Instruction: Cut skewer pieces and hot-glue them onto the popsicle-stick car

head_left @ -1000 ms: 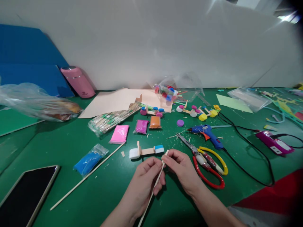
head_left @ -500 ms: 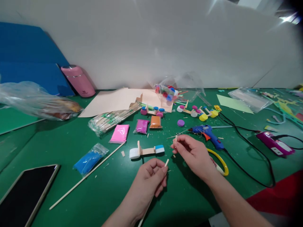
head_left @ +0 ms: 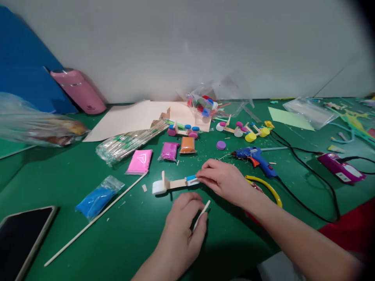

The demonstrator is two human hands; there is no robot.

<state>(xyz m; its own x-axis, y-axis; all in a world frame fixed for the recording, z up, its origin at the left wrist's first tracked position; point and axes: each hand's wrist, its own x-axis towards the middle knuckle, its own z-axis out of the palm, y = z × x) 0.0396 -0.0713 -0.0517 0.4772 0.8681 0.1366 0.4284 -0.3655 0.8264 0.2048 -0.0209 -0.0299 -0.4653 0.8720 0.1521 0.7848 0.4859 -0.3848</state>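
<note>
My left hand (head_left: 186, 228) is curled round a thin pale stick (head_left: 202, 212), whose upper end sticks out by the thumb. My right hand (head_left: 222, 181) pinches a short piece of stick (head_left: 193, 180) at the blue-and-white end of a small craft piece. This craft piece (head_left: 177, 184) lies on the green table (head_left: 123, 238), with a flat wooden bar, a white roll at its left end and an upright wooden bit. A long pale stick (head_left: 95, 219) rests on the table to the left.
Clay packets in pink (head_left: 140, 161), purple (head_left: 169, 151), orange (head_left: 188, 144) and blue (head_left: 99, 197) lie around. A blue glue gun (head_left: 256, 158), its black cord and yellow-handled scissors (head_left: 265, 189) are on the right. A phone (head_left: 25, 242) lies at left; a pink bottle (head_left: 79, 90) stands behind.
My right hand has moved left and down to the blue end of the craft piece with its short stick. My left hand's fingers have shifted toward that piece, the stick still held. The view has shifted slightly.
</note>
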